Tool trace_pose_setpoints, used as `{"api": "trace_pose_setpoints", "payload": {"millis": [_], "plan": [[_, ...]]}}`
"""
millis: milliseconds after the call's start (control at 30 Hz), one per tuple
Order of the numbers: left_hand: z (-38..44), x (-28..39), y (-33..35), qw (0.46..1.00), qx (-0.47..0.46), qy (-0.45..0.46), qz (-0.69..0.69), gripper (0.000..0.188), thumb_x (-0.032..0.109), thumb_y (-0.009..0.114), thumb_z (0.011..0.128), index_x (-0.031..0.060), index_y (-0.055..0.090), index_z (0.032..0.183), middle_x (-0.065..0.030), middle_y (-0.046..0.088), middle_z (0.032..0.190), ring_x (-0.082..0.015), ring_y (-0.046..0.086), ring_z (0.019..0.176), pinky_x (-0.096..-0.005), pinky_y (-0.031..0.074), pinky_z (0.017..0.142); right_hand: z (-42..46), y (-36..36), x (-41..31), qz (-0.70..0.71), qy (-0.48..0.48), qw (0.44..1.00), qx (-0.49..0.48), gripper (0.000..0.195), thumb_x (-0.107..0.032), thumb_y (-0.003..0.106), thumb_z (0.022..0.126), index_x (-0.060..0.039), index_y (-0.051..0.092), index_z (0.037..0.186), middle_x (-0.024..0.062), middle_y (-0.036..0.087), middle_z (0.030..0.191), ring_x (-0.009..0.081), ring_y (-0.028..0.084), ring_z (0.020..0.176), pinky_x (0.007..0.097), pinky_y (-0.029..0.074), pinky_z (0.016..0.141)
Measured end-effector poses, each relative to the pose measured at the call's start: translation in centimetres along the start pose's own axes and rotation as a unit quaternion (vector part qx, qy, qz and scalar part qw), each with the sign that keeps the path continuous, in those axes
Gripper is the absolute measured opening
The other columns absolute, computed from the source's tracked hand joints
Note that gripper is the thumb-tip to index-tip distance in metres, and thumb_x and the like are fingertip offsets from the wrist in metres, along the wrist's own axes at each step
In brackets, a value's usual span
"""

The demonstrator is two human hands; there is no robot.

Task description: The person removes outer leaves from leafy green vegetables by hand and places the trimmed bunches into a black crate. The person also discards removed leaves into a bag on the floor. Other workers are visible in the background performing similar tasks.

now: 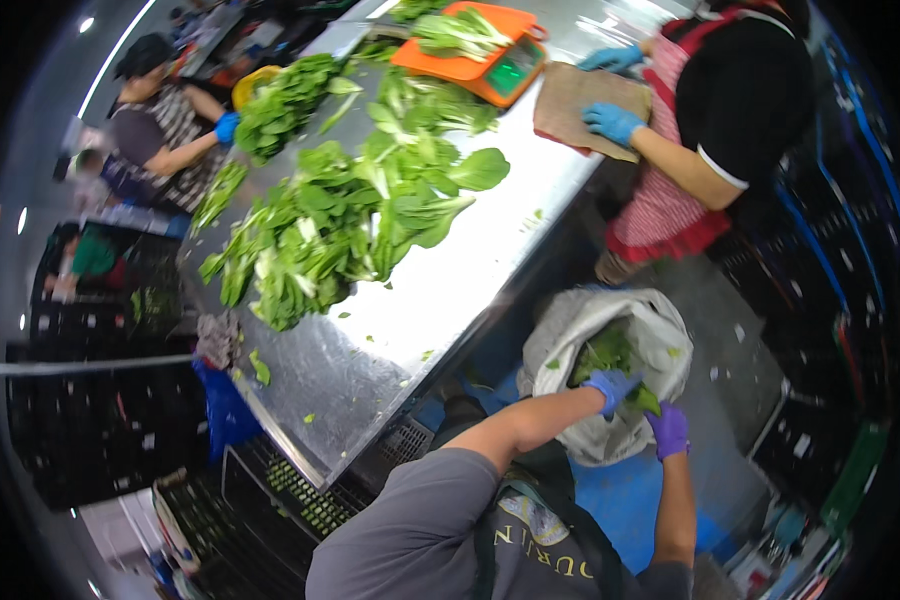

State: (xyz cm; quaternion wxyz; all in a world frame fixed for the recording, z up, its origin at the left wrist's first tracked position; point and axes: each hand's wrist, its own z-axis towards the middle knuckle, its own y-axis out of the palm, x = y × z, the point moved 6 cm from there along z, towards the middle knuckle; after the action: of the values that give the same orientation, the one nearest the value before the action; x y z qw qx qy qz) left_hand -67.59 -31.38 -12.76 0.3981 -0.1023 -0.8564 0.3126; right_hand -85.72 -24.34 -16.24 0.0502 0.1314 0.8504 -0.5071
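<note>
In front of me on the floor stands a white woven sack [551,326], its mouth rolled open with loose green leaves [607,349] inside. My left hand [612,388], in a blue-violet glove, reaches over the near part of the opening; whether its fingers grip anything is unclear. A purple glove covers my right hand [669,430] at the sack's near right rim. Its fingers are closed at the end of a green leaf [645,400], which lies between both hands.
Leafy greens [322,217] lie heaped on the steel table [307,382] to my left. An orange scale [487,67] holds more greens. A co-worker's blue-gloved hand [611,122] rests on a brown cloth [562,105]. Another person [161,135] stands across the table. Black crates [802,442] flank the floor.
</note>
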Motion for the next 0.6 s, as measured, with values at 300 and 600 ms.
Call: {"api": "trace_pose_setpoints", "payload": {"millis": [300, 600], "plan": [[-17.1, -6.9, -3.5, 0.976, 0.128, -0.037, -0.172, 0.062, 0.024, 0.061, 0.082, 0.0161, 0.035, 0.137, -0.0159, 0.055, 0.119, -0.0328, 0.054, 0.108, -0.0396, 0.043, 0.091, 9.0, 6.5, -1.6, -0.046, 0.067, 0.987, -0.136, 0.054, -0.043, 0.070, 0.066, -0.0041, 0.061, 0.102, 0.0221, 0.062, 0.101, 0.0371, 0.060, 0.095, 0.0435, 0.048, 0.083], [-45.4, -23.6, 2.3, 0.695, 0.539, -0.289, -0.378, 0.036, 0.015, 0.056, 0.086, 0.0104, 0.054, 0.122, -0.0140, 0.058, 0.107, -0.0217, 0.059, 0.097, -0.0316, 0.047, 0.086, 10.0, 6.6, -21.1, -0.091, -0.227, 0.921, -0.302, 0.049, -0.047, 0.065, 0.074, -0.0038, 0.065, 0.097, 0.0211, 0.064, 0.095, 0.0379, 0.060, 0.090, 0.0443, 0.046, 0.079]]}}
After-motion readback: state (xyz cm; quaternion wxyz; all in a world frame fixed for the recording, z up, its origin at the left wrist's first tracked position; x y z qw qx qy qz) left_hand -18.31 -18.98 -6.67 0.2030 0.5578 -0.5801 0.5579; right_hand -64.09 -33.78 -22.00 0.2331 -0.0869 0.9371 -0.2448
